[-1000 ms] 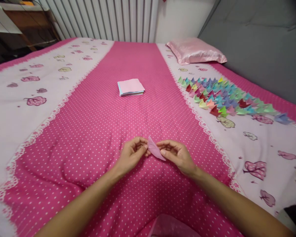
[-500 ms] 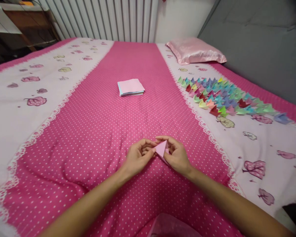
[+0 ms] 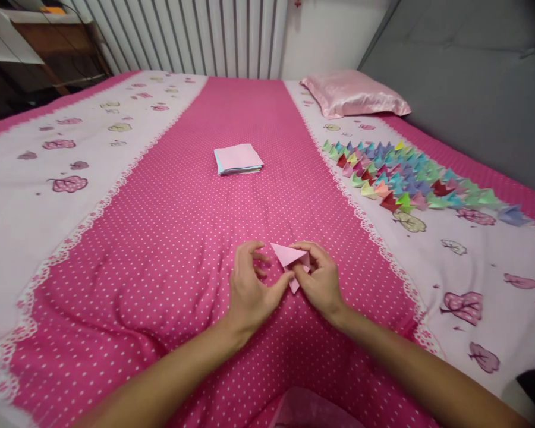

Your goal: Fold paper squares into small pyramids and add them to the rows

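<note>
Small pink folded paper triangle held between both hands, low over the pink white-dotted bed cover.

The triangle is pinched by the right hand between thumb and fingers. The left hand is loosely curled, with the thumb laid against the lower tip and the fingers apart from the paper. A clean fold is judged to need the edges aligned before the crease is pressed. The paper's underside is hidden, and contact with the cover cannot be told.

A small pink folded paper triangle, creased and pointed, is pinched between both hands above the dotted bedspread.
</note>
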The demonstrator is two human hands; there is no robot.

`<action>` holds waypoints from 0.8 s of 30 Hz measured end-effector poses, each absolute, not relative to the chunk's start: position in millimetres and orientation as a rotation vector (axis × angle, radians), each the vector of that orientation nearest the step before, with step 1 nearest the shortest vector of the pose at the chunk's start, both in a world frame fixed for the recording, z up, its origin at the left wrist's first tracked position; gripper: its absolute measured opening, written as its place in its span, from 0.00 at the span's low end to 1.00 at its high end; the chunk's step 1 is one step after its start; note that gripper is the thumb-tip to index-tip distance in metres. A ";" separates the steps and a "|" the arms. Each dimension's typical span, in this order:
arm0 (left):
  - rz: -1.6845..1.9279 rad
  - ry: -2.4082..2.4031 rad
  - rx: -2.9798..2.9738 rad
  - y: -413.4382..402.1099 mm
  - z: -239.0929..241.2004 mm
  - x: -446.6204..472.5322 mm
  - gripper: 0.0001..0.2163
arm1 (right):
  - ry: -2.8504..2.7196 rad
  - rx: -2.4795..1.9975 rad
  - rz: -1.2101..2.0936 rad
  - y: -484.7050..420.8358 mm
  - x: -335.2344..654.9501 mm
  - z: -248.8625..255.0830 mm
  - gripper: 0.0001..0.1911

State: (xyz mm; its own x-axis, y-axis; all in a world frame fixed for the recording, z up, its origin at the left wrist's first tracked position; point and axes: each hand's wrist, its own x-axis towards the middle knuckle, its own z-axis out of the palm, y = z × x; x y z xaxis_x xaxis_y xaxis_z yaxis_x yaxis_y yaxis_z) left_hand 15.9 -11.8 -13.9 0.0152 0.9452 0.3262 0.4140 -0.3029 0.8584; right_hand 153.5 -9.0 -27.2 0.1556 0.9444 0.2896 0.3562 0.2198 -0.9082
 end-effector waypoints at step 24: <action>0.884 1.316 2.531 9.3 -39.0 2.6 0.13 | -2.014 -1.289 0.427 3.7 178.4 -37.8 0.20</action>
